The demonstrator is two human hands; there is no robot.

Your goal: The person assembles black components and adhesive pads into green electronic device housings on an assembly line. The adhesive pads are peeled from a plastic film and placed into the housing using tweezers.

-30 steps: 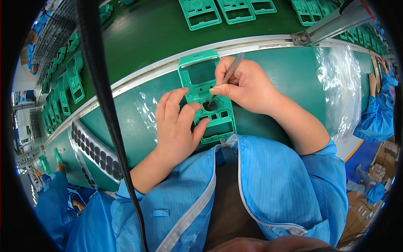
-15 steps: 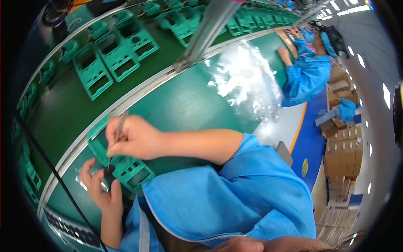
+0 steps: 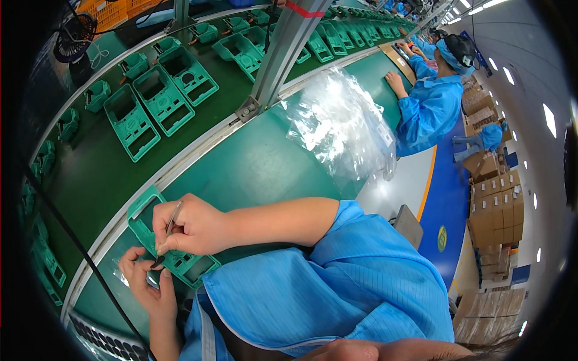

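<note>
My right hand [image 3: 191, 225] is closed round slim metal tweezers [image 3: 174, 218], tips pointing down. A small black pad [image 3: 158, 262] sits at the tweezer tips. Just beside it is my left hand [image 3: 144, 280], its fingers curled and apart; whether a fingertip touches the pad is hard to see. Under my right hand lies a green plastic housing [image 3: 141, 225] with window openings, partly covered by that hand. By my left forearm is a sheet of black round pads [image 3: 108, 342].
Green housings [image 3: 132, 123] stand in rows on the dark green belt [image 3: 78, 171] beyond the metal rail. A metal post [image 3: 283, 60] rises from its edge. Clear plastic bags [image 3: 343, 123] are heaped on the bench. A co-worker in blue [image 3: 430, 111] sits farther along; cartons [image 3: 497, 210] are stacked right.
The whole view has shifted a little. My right hand has come lower in the picture with the tweezers, and the black pad stays at their tips. My left hand remains close by.
</note>
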